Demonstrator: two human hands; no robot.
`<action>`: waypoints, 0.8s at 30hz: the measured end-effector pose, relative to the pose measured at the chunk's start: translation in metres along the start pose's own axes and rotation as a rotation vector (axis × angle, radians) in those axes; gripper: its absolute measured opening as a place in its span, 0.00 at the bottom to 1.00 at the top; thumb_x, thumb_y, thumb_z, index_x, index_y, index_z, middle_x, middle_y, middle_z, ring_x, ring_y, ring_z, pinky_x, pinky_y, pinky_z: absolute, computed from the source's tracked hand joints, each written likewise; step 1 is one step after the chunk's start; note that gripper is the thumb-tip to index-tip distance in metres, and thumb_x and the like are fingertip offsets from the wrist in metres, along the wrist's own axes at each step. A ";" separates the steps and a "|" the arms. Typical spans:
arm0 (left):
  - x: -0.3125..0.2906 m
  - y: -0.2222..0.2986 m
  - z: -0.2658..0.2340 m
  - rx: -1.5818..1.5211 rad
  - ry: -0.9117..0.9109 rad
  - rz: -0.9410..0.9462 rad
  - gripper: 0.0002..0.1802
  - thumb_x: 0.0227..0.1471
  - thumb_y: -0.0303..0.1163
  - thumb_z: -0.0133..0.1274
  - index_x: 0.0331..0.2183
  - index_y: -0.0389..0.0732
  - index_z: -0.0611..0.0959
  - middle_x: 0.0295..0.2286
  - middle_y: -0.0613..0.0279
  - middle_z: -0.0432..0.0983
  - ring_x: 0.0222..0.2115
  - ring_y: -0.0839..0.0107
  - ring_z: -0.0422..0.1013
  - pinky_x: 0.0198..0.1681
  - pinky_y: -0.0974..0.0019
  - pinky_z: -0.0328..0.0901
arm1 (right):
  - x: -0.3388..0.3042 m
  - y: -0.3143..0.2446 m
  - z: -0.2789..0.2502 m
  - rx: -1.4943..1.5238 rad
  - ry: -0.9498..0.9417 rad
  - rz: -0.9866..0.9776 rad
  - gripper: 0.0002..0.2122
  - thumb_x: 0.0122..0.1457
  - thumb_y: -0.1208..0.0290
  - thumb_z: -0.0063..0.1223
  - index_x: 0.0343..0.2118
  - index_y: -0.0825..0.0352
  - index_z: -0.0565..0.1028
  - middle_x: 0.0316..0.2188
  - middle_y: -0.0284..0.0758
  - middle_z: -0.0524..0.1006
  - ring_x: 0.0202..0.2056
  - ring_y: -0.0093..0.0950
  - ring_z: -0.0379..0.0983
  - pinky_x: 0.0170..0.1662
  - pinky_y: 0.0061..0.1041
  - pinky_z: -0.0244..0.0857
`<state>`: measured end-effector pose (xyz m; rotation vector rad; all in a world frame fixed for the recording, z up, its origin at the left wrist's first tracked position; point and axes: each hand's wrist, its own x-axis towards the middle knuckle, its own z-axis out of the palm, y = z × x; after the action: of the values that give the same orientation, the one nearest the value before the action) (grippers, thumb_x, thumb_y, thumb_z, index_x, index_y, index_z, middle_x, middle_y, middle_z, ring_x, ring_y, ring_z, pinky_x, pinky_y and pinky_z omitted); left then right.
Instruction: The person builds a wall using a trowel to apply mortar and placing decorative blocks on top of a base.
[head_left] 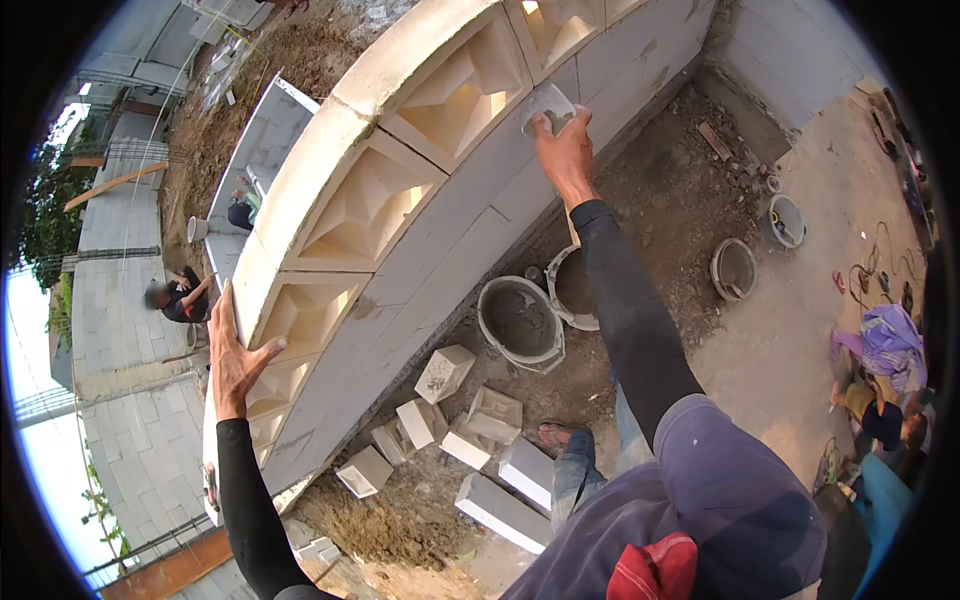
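My left hand lies with fingers stretched over the outer edge of a curved row of cream ventilation blocks, its thumb apart. The blocks have recessed, faceted faces and sit on top of a grey block wall. Farther along, my right hand grips a pale grey, translucent-looking piece against the wall just below the blocks. Its exact kind is unclear, as my fingers cover part of it. A light wooden strip shows beside my right wrist; whether it belongs to that piece, I cannot tell.
Buckets of grey mortar stand at the wall's foot, with another bucket to the right. Loose cream blocks and long white blocks lie near my feet. A person is beyond the wall; clothes lie at right.
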<state>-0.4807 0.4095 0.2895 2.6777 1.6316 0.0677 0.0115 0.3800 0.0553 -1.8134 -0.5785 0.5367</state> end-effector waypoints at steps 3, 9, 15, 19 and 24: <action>0.003 -0.010 0.018 -0.010 0.045 -0.050 0.65 0.36 0.55 0.74 0.71 0.44 0.62 0.59 0.46 0.68 0.61 0.46 0.63 0.65 0.46 0.60 | -0.086 -0.007 0.045 0.089 -0.026 0.026 0.27 0.68 0.61 0.55 0.58 0.75 0.56 0.41 0.64 0.79 0.43 0.61 0.79 0.49 0.52 0.72; 0.003 -0.010 0.015 -0.007 0.079 -0.011 0.57 0.45 0.51 0.71 0.70 0.42 0.64 0.57 0.48 0.69 0.57 0.50 0.68 0.63 0.51 0.63 | -0.246 -0.019 0.135 0.219 -0.021 0.049 0.24 0.69 0.63 0.53 0.56 0.69 0.54 0.33 0.64 0.80 0.37 0.63 0.79 0.42 0.55 0.72; 0.013 -0.024 0.025 -0.009 0.144 0.063 0.60 0.43 0.62 0.71 0.68 0.37 0.68 0.55 0.46 0.71 0.57 0.51 0.69 0.61 0.51 0.64 | -0.361 -0.040 0.185 0.272 -0.107 0.154 0.23 0.70 0.62 0.51 0.56 0.68 0.55 0.27 0.61 0.80 0.33 0.63 0.79 0.39 0.56 0.72; 0.010 -0.027 0.031 0.046 0.149 0.107 0.59 0.45 0.58 0.71 0.69 0.36 0.65 0.54 0.43 0.72 0.55 0.51 0.71 0.60 0.54 0.65 | -0.397 -0.020 0.170 0.084 -0.462 0.078 0.25 0.70 0.60 0.51 0.59 0.69 0.54 0.28 0.61 0.80 0.34 0.63 0.79 0.39 0.57 0.71; 0.007 -0.041 0.032 0.054 0.143 0.084 0.61 0.44 0.61 0.71 0.68 0.36 0.66 0.54 0.41 0.72 0.54 0.47 0.71 0.61 0.50 0.65 | -0.315 -0.004 0.119 0.167 -0.295 -0.003 0.27 0.66 0.59 0.54 0.58 0.71 0.57 0.35 0.63 0.81 0.39 0.63 0.79 0.45 0.56 0.70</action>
<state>-0.5127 0.4351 0.2571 2.8431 1.5775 0.2237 -0.3071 0.2716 0.0486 -1.5857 -0.7128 0.8345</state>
